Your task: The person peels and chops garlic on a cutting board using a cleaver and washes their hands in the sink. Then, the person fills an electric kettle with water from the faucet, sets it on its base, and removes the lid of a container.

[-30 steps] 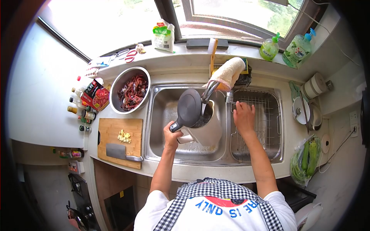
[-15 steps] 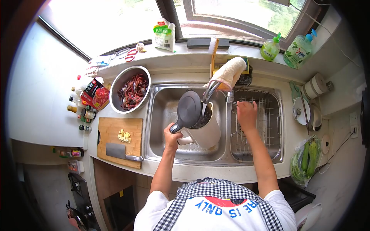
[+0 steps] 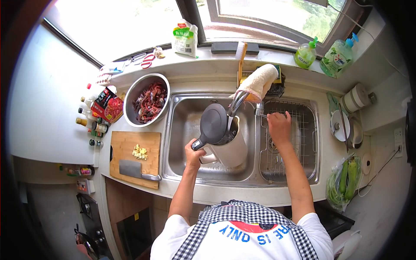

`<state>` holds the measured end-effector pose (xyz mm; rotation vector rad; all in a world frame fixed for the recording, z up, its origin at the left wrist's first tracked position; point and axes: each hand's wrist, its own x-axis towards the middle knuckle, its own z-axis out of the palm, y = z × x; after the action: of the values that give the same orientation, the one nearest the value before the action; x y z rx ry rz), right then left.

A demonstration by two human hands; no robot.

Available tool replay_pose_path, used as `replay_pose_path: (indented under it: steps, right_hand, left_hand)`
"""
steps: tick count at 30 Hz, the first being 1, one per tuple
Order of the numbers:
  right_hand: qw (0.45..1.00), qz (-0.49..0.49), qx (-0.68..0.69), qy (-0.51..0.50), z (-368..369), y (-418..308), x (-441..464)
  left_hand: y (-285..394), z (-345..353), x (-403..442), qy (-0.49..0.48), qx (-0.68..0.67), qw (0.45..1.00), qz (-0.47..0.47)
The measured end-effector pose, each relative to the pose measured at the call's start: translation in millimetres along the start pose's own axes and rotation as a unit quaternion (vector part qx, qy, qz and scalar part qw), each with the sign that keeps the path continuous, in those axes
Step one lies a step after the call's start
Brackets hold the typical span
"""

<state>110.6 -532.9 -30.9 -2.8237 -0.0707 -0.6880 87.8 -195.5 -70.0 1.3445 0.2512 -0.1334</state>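
Observation:
My left hand is closed round the handle of a white electric kettle, held tilted over the left basin. Its round dark lid stands open. The curved metal faucet ends above the kettle's mouth, and a stream of water runs into it. A light cloth is draped over the faucet's upper part. My right hand is at the faucet's lever, thumb and fingers pinched about its end; the exact contact is partly hidden.
The double sink has a wire rack in its right basin. Left of it are a metal bowl of crayfish and a cutting board with a cleaver and chopped pieces. Bagged green vegetables lie at right.
The kettle and both hands stay in nearly the same place. My right hand's fingers have shifted slightly at the lever, and the water in the kettle looks more stirred.

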Motion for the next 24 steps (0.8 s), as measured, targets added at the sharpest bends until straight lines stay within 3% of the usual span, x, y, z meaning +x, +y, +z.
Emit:
replay_pose_path:
  steps: [24]
  right_hand:
    - [1.000,-0.008,0.009,0.011,2.2,-0.9,0.3]
  left_hand:
    - [0.8,-3.6,-0.7,0.006,0.022,1.000,-0.005]
